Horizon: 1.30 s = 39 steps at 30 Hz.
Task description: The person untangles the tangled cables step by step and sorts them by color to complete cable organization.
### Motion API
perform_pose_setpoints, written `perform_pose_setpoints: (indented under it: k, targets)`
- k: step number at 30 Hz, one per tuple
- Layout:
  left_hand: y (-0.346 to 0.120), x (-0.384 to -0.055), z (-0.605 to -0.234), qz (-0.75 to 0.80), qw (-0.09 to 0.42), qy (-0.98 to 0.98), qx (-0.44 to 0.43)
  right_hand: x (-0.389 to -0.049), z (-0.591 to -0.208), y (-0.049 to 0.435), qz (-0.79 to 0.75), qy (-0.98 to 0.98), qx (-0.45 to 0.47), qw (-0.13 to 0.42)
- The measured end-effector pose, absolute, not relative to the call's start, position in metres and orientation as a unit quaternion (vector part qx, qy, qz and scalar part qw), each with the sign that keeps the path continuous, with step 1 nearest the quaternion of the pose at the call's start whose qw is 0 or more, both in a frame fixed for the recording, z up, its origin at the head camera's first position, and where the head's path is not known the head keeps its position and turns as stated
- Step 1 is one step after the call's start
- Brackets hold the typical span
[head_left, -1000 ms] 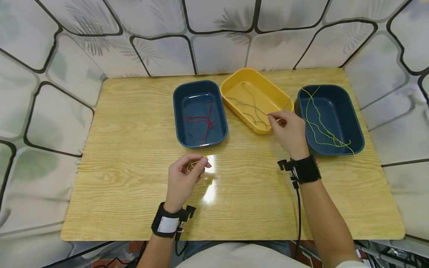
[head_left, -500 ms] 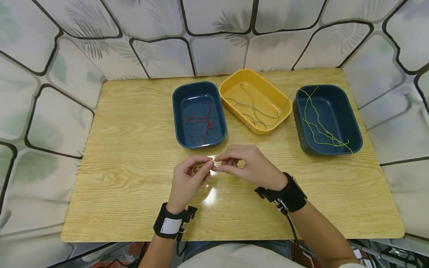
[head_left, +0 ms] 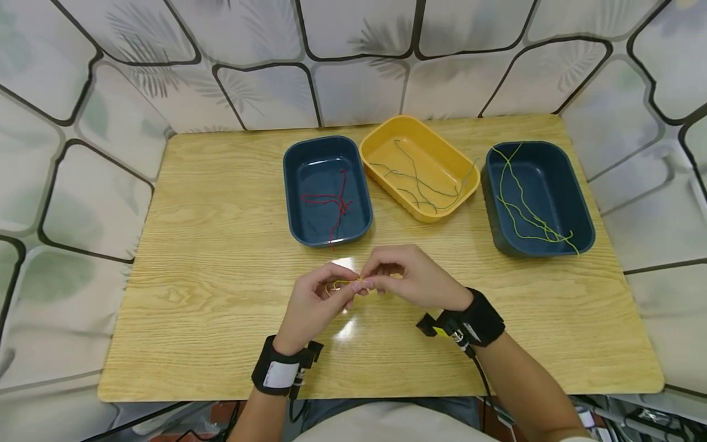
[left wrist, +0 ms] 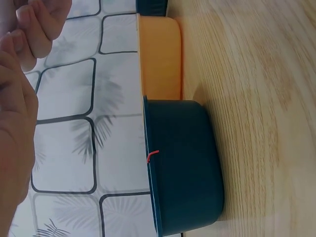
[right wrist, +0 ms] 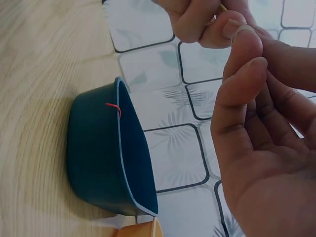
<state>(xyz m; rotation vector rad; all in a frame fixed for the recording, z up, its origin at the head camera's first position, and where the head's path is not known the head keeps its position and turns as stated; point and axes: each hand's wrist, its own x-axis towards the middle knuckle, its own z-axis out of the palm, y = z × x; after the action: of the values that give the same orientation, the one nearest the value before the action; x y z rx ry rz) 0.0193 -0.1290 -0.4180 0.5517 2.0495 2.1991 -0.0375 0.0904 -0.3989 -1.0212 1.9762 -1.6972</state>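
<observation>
Above the front middle of the table, the left hand (head_left: pixel 316 298) pinches a looped yellow string (head_left: pixel 338 283) between thumb and fingers. The right hand (head_left: pixel 411 277) meets it fingertip to fingertip and pinches at the same string. In the right wrist view a short bit of the yellow string (right wrist: pixel 223 8) shows at the left fingers; the rest is hidden by the hands. Just beyond the hands stands a blue bin (head_left: pixel 295 202) with red strings (head_left: pixel 338 202) in it, one end hanging over its near rim.
Right of that bin, a yellow bin (head_left: pixel 394 126) holds several green strings (head_left: pixel 417 178). Farther right, another blue bin (head_left: pixel 580 202) has yellow-green strings (head_left: pixel 519 184) draped over its rim. A patterned curtain (head_left: pixel 364 86) borders the wooden table (head_left: pixel 210 245) behind and at the sides.
The right hand has come from the yellow bin, leaving the green string there, to the left hand. Both hands now meet at the yellow string, slightly nearer the body.
</observation>
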Motion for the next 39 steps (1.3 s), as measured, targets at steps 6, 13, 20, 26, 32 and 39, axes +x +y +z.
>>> perform_pose_setpoints:
  k: [6,13,20,26,32,39]
  targets:
    - [-0.129,0.020,-0.419,0.723,0.043,0.663,0.189,-0.037,-0.400,0.093,-0.592,0.700,-0.371,0.147]
    - [-0.125,0.020,-0.418,0.717,0.024,0.676,0.169,-0.033,-0.396,0.093,-0.538,0.752,-0.380,0.043]
    - [-0.129,0.019,-0.418,0.711,0.020,0.686,0.154,-0.032,-0.392,0.097,-0.504,0.778,-0.374,-0.029]
    - [-0.135,0.016,-0.418,0.729,-0.014,0.662,0.173,-0.043,-0.387,0.110,-0.480,0.799,-0.354,-0.083]
    - [-0.141,0.014,-0.418,0.743,-0.064,0.646,0.164,-0.050,-0.382,0.124,-0.487,0.800,-0.324,-0.135]
    - [-0.137,0.010,-0.417,0.781,-0.133,0.593,0.141,-0.052,-0.384,0.125,-0.423,0.821,-0.354,-0.145]
